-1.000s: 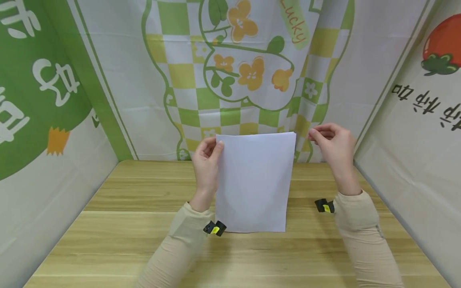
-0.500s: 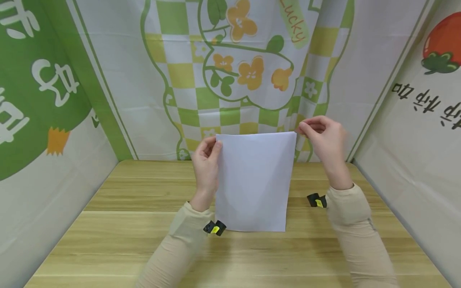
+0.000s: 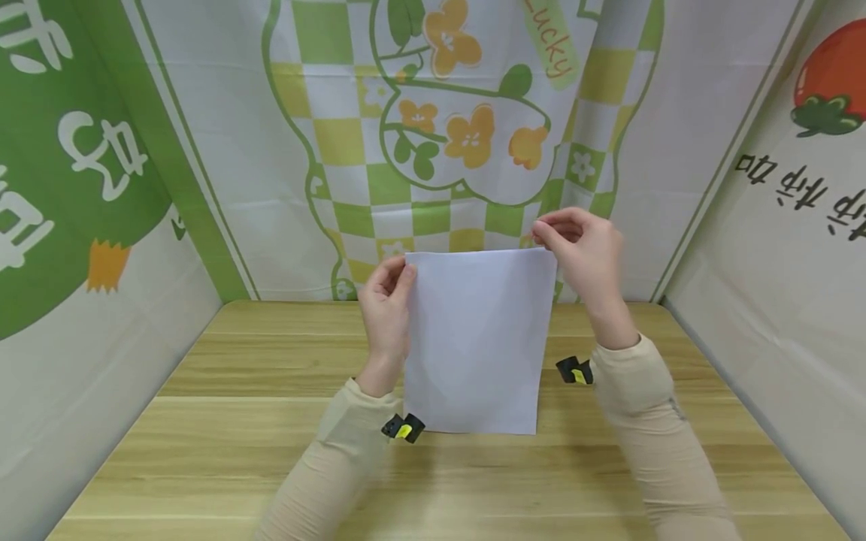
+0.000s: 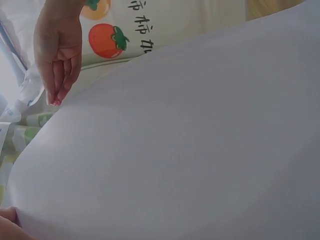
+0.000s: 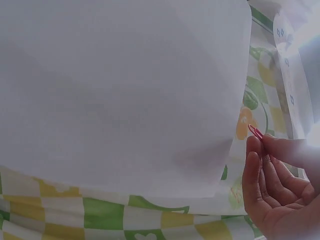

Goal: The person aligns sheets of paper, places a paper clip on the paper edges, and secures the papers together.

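White paper point(image 3: 476, 346) stands nearly upright above the wooden table, its face blank. My left hand point(image 3: 387, 308) pinches its upper left corner between thumb and fingers. At the opposite top corner, my right hand point(image 3: 585, 248) is close by the paper's upper edge. In the right wrist view, that hand's thumb and forefinger pinch a small red paper clip point(image 5: 256, 132), with its looped end sticking out toward the sheet. The left wrist view is mostly filled by the sheet, with the left thumb at the lower left corner.
The wooden table point(image 3: 237, 451) spans the space below. A patterned curtain point(image 3: 419, 218) hangs behind it, and printed cloth walls rise on the left and right. Each wrist wears a small black camera mount point(image 3: 573, 370) with a yellow mark.
My right hand has moved left and slightly up, from beside the paper to its top right corner. The left hand and the paper have stayed almost still.
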Demonstrator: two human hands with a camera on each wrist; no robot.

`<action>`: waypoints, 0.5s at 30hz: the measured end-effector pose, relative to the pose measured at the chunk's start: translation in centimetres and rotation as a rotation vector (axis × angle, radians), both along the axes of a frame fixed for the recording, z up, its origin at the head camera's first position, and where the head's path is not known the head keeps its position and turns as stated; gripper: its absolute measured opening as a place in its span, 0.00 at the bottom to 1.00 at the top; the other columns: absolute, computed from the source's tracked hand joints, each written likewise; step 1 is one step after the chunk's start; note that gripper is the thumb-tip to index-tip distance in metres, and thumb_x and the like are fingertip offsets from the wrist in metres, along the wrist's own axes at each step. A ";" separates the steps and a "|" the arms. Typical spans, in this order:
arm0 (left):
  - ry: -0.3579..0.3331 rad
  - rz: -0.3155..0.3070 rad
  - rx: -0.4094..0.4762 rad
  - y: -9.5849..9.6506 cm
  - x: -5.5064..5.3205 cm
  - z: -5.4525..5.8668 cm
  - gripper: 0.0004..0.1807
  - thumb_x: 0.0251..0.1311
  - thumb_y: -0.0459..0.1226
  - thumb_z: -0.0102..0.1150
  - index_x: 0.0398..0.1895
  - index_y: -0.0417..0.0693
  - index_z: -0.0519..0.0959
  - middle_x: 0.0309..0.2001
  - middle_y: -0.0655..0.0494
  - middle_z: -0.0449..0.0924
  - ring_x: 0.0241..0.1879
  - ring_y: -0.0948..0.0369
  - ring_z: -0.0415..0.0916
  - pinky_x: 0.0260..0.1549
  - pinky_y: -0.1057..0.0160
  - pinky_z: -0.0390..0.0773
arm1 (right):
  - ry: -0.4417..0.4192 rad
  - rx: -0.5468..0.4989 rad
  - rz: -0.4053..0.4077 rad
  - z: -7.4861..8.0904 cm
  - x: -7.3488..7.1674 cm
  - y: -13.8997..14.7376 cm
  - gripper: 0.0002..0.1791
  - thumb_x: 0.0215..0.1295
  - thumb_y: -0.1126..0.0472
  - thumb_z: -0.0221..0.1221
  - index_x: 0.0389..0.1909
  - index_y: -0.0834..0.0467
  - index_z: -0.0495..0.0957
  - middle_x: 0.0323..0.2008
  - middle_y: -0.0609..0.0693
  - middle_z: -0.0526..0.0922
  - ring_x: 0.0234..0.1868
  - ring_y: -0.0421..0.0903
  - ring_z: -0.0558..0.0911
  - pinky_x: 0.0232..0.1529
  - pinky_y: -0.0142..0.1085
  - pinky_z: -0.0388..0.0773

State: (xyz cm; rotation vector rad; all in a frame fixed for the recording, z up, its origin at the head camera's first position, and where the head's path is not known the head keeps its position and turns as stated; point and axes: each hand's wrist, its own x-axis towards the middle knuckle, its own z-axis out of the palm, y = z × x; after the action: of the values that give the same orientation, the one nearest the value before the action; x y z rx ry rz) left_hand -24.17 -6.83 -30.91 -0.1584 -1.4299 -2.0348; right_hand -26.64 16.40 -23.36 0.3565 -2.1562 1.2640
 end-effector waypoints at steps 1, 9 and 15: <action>-0.003 0.001 0.002 0.0 0.0 0.0 0.08 0.60 0.29 0.59 0.39 0.31 0.78 0.31 0.60 0.78 0.31 0.66 0.72 0.32 0.73 0.72 | -0.001 -0.002 0.011 0.0 0.0 -0.3 0.13 0.59 0.54 0.64 0.37 0.59 0.83 0.32 0.54 0.87 0.29 0.33 0.82 0.34 0.24 0.77; -0.011 0.007 0.011 -0.2 0.2 -0.1 0.10 0.59 0.30 0.60 0.40 0.30 0.79 0.31 0.61 0.78 0.31 0.66 0.72 0.32 0.73 0.72 | 0.013 0.005 0.045 0.1 0.1 -1.8 0.11 0.59 0.55 0.65 0.36 0.59 0.83 0.31 0.53 0.86 0.29 0.35 0.83 0.33 0.25 0.77; -0.006 0.008 0.014 -0.3 0.1 -0.2 0.10 0.59 0.30 0.61 0.40 0.29 0.79 0.30 0.61 0.78 0.30 0.66 0.72 0.32 0.73 0.72 | 0.014 0.004 0.067 0.0 0.2 -2.6 0.11 0.58 0.54 0.65 0.36 0.58 0.84 0.30 0.53 0.86 0.29 0.37 0.83 0.33 0.26 0.77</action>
State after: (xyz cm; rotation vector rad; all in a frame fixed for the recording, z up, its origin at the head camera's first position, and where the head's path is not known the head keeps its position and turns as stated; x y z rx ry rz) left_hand -24.06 -7.16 -31.08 -0.1408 -1.4177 -2.0397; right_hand -26.40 13.81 -23.40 0.4414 -2.1513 1.2906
